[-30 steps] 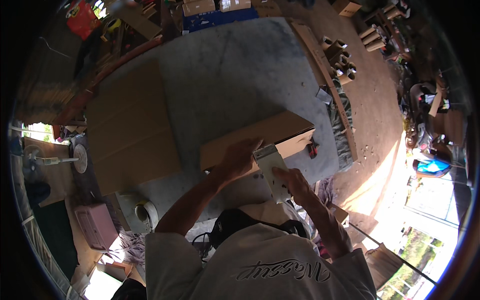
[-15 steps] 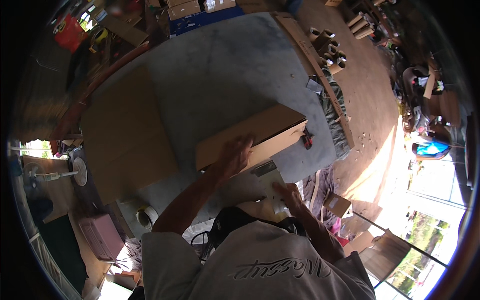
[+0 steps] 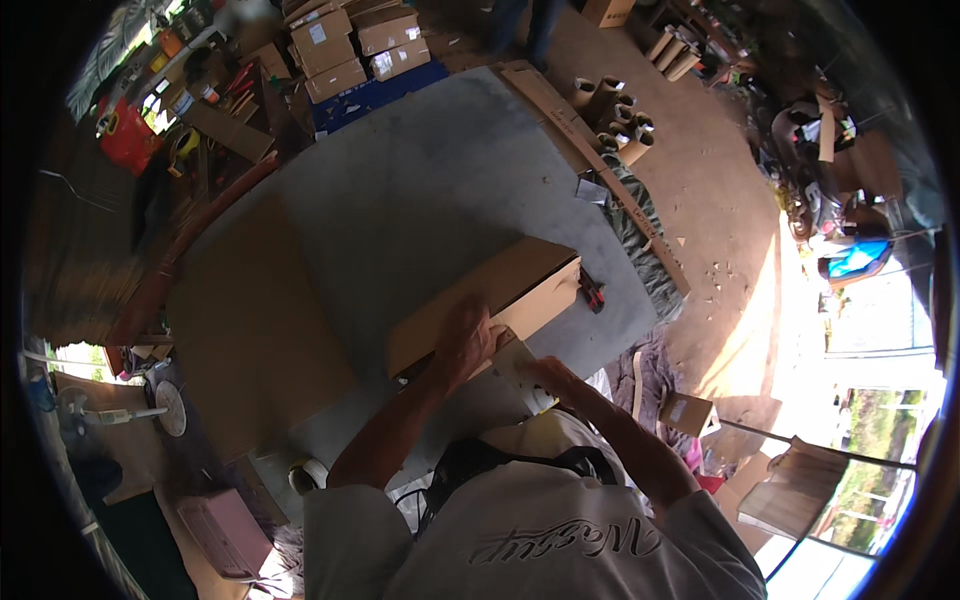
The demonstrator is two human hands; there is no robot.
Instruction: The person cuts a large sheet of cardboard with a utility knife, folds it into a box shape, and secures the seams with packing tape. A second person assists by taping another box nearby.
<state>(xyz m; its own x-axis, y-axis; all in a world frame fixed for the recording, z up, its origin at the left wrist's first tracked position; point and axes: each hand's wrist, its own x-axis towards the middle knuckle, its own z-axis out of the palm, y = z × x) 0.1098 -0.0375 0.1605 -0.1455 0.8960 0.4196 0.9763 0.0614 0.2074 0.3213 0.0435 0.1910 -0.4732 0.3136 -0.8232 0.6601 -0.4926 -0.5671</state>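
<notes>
A long closed cardboard box lies slantwise on the grey tabletop in front of me. My left hand is bent over its near edge, with the fingers curled against the cardboard. My right hand grips a pale, flat, broad piece whose exact kind I cannot make out. The upper end of this piece meets the near side of the box, close to my left fingertips. Just past the box's right end lies a small red and black tool.
A large flat cardboard sheet covers the table's left part. Stacked cartons stand beyond the far edge. Cardboard tubes stand on the floor at the far right, beyond a long cardboard strip. A white roll sits near my left elbow.
My right hand has brought the pale piece up against the box, near my left fingers. My left hand stays on the box. The whole view has shifted slightly.
</notes>
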